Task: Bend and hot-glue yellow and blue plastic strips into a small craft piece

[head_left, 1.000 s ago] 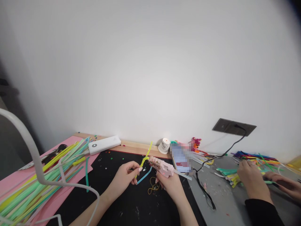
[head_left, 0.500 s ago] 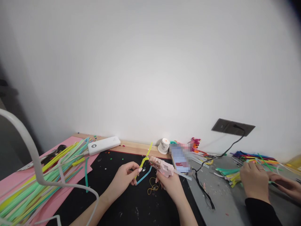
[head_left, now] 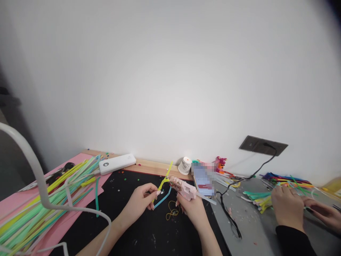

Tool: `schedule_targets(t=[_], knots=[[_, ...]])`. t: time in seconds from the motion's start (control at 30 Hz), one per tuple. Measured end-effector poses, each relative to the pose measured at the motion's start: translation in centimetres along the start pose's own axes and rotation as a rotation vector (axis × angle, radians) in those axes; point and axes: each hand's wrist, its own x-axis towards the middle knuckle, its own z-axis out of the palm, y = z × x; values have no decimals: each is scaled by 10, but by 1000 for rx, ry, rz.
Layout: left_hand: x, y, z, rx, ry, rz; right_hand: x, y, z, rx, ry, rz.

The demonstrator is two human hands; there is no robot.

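Note:
My left hand (head_left: 146, 196) pinches a yellow pipe cleaner (head_left: 162, 184) that is bent and branches near its middle. A pale pink hot glue gun (head_left: 183, 188) is gripped in my right hand (head_left: 190, 206), its nozzle end at the fork of the yellow pipe cleaner. From the gun's rear sticks a clear glue stick (head_left: 207, 200). A blue strip (head_left: 163, 198) slants just right of my left fingertips; whether they hold it too I cannot tell. Below the gun, a loop of thin yellowish cord (head_left: 173, 212) lies on the black mat (head_left: 149, 234).
Many pastel pipe cleaners (head_left: 34, 209) lie on pink paper (head_left: 87, 204) at left. A white power bank (head_left: 117, 164), a paper cup (head_left: 184, 165) and a phone (head_left: 204, 181) stand behind. White tubing (head_left: 39, 170) crosses the left foreground. A co-worker's hands (head_left: 289, 208) are at right.
My hands and the glue gun hold almost the same place against the yellow pipe cleaner. The whole view has shifted very slightly.

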Motion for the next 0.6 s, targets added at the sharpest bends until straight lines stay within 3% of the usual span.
schedule_targets(t=[0.3, 0.6], knots=[[0, 0, 0, 2, -4, 13, 0, 1, 0, -32, 13, -9], [0, -3, 0, 12, -20, 8, 1, -4, -5, -143, 109, -8]])
